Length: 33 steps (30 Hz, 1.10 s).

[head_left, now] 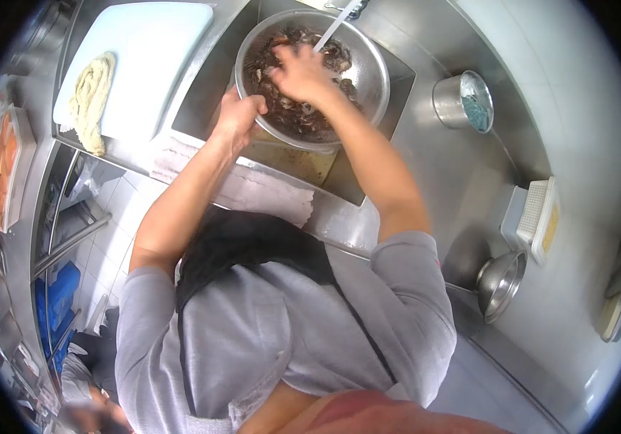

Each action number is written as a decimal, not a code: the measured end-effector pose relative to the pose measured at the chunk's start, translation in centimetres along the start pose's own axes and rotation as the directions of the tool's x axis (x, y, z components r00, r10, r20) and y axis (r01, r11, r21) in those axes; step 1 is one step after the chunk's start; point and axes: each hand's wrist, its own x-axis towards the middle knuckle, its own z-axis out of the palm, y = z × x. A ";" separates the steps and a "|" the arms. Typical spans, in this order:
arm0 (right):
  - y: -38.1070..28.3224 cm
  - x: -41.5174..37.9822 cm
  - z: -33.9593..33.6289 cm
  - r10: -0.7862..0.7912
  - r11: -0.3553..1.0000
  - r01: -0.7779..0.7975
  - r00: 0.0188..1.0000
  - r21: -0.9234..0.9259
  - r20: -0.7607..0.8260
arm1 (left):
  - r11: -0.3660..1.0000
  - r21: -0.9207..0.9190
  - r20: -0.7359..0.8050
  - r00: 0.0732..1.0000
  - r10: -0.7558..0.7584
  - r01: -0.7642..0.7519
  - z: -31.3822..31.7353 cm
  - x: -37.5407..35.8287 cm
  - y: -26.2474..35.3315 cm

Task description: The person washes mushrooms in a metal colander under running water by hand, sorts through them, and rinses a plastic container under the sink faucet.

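Observation:
A large steel mixing bowl (373, 81) stands tilted over the sink (400, 81). In it lies a mass of wet, dark brown food pieces (303, 119), with some paler bits among them. My left hand (240, 116) is closed around the bowl's near left rim, thumb on top. Inside the bowl, my right hand (302, 74) has its fingers spread over the dark pieces, slightly blurred by motion. A pale straight tap spout (335, 25) slants over the bowl just beyond the right hand.
Left of the sink, a white cutting board (144, 58) carries a crumpled yellowish cloth (92, 101). A steel pot (449, 101), a white basket (534, 213) and another steel bowl (502, 286) stand to the right. Another person (82, 376) is at lower left.

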 end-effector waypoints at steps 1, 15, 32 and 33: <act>-1.0 -1.2 -0.2 -0.083 0.996 0.081 0.992 0.034 0.091 | 1.000 0.002 0.012 1.000 0.000 0.000 -0.2 0.4 0.0; -1.3 -1.0 0.6 -0.133 0.988 0.140 0.986 -0.069 0.098 | 0.999 0.036 -0.023 0.999 0.040 -0.039 0.0 1.3 -0.3; 1.9 -3.6 -0.9 -0.129 0.992 0.121 0.961 0.047 0.245 | 1.000 0.029 -0.068 0.998 0.001 0.001 -0.5 -0.3 0.7; 1.9 -3.4 -1.4 -0.150 0.988 0.154 0.967 -0.004 0.205 | 1.000 0.009 -0.066 0.998 -0.007 0.008 -1.1 -0.2 0.6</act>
